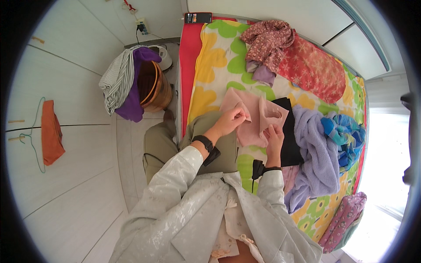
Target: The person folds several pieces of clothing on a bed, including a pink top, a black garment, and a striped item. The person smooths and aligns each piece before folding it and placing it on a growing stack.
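A light pink piece of clothing (252,133) lies spread and partly folded at the edge of the bed, just beyond my knees; its exact kind is unclear. My left hand (230,120) is closed in a pinch at its left part, fingertips pressed together. On the right side my right hand (273,139) grips a raised fold between thumb and fingers. Beside that hand, partly under the pink cloth, is a flat black cloth (290,142). A crumpled lilac fleece (316,153) lies to its right, against a blue checked cloth (348,136).
A red snowflake-patterned cloth (313,70) and a crumpled floral garment (267,41) lie farther back on the bed. Left of the bed stands a wooden bucket (163,92), a purple cloth (135,107) draped over it. A phone (198,17) rests at the far corner.
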Available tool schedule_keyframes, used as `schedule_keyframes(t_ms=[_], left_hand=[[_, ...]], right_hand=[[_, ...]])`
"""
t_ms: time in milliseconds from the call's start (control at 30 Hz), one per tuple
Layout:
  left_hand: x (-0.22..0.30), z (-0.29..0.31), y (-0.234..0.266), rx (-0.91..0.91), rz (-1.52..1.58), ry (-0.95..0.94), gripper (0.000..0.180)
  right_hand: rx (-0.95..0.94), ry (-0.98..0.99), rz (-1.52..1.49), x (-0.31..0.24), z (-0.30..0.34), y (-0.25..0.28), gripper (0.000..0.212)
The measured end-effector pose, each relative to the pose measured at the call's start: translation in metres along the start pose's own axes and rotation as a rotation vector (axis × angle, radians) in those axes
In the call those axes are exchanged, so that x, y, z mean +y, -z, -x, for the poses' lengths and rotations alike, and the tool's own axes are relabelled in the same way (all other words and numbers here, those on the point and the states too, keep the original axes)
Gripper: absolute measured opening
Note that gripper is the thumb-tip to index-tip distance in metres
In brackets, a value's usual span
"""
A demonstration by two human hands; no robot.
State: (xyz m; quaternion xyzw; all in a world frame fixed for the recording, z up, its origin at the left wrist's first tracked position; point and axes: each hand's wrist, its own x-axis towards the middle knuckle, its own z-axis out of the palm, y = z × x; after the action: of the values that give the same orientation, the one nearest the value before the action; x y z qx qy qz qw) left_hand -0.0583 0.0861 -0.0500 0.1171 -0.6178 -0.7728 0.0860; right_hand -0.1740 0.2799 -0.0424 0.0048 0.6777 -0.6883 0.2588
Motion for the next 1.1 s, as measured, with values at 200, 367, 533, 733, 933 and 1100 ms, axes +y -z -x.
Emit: schedule_keyframes(t_ms=[200, 367, 533, 733, 933, 1100], left_hand=[[-0.001, 0.001, 0.001, 0.025, 0.014, -0.003, 0.01], [0.003, 0.002, -0.001, 0.061, 0.0, -0.087, 0.009], [0.011, 0.004, -0.001, 0.135, -0.191, -0.192, 0.01], [0.012, 0.006, -0.004, 0.175, -0.17, -0.218, 0.009], [0.009, 0.004, -0.002, 0.156, -0.196, -0.172, 0.007], [0.005, 0.002, -0.006, 0.195, -0.105, -0.178, 0.01]], right_hand=[[-0.023, -0.021, -0.025, 0.004, -0.002, 0.0, 0.004], [-0.004, -0.027, -0.012, 0.007, 0.0, 0.002, 0.004], [-0.013, -0.078, 0.001, 0.006, 0.002, 0.002, 0.006], [-0.048, -0.074, 0.043, 0.004, 0.004, -0.002, 0.005], [-0.053, -0.089, 0.029, 0.001, 0.006, -0.007, 0.007], [-0.045, -0.091, 0.025, 0.003, 0.006, -0.005, 0.008]])
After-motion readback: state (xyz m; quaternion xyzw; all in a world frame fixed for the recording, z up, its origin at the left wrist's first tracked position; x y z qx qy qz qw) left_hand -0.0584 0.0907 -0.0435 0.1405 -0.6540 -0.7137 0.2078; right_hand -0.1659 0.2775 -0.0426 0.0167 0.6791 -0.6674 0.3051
